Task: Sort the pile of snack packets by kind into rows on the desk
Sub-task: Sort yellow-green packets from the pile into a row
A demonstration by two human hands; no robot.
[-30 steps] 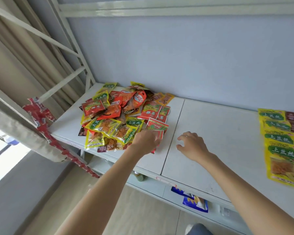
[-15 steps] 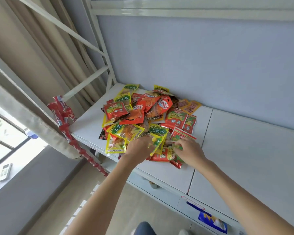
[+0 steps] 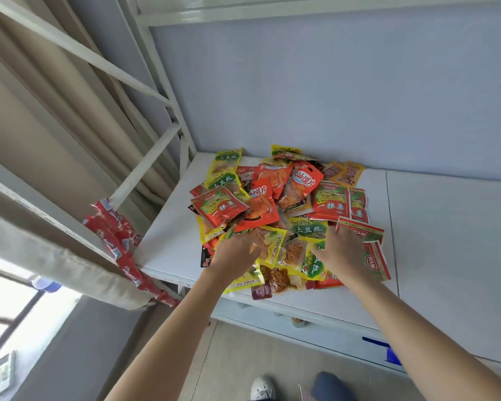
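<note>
Both hands reached forward, backs up

The left hand [image 3: 234,252] lay palm down with its fingers bent and their tips hidden; the right hand [image 3: 340,251] lay likewise, just beside it, fingers spread and curled forward; both bare forearms stretched out from below.

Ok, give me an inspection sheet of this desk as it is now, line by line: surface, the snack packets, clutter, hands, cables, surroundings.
Surface: white desk, bare to the right of the heap.
Job's things: pile of snack packets, mixed yellow, red and orange, heaped at the desk's left end; no rows in view.
Clutter: strip of red packets draped over the rail left of the desk.
Hands: left hand and right hand both on the pile's near edge, on yellow packets; whether they hold any is unclear.
Cables: nothing seen.
Surroundings: blue wall behind, white bed frame, beige curtain, window at lower left.
</note>
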